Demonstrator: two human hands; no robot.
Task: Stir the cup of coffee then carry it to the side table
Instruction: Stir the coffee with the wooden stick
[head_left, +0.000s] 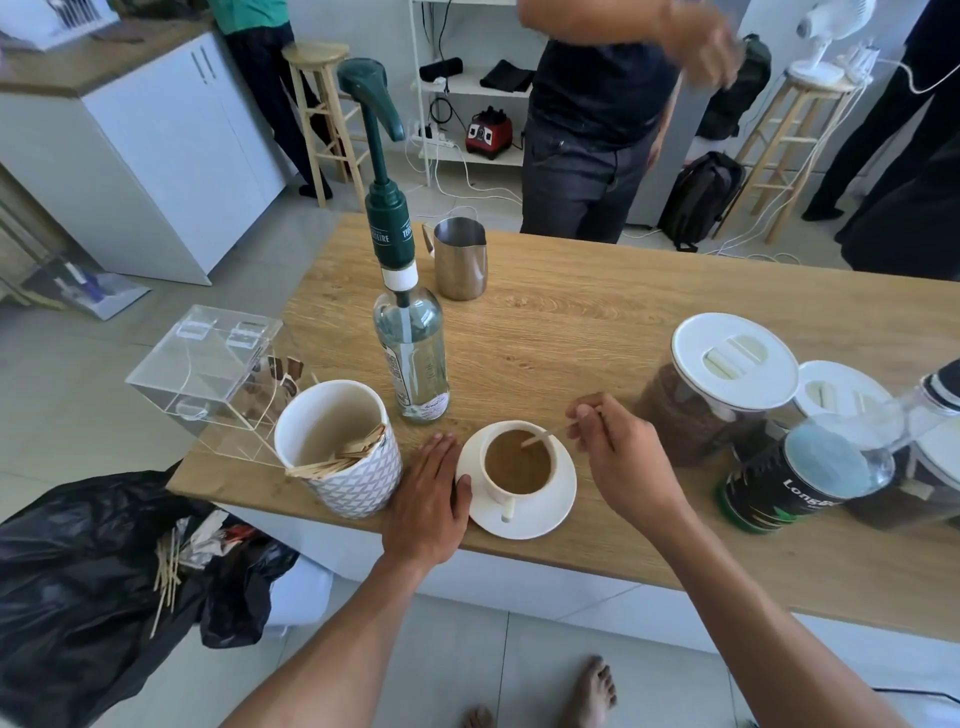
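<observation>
Cup (517, 462): white, filled close to the brim with light brown coffee, surface opaque. Handle points toward the wearer. It stands centred on a white saucer (558, 512), near the front edge of the wooden table (597, 322).

Stirrer (545, 434): thin wooden stick, tilted, lower end dipped in the coffee at the cup's far right side. Right hand (621, 452), just right of the cup, pinches the stick's upper end between thumb and fingertips.

Left hand (428, 499): flat on the table just left of the cup, fingers together and extended, thumb touching the saucer rim.

Left of the cup, beyond that hand: white patterned pot (337, 452) holding more wooden sticks; past it, a clear acrylic box (202, 374) at the table corner. Behind the cup: clear bottle (413, 353) with green pump; further back, a steel jug (460, 257). Right of the cup: jar (717, 389) of dark granules under a white lid, and a dark tin (795, 483).
</observation>
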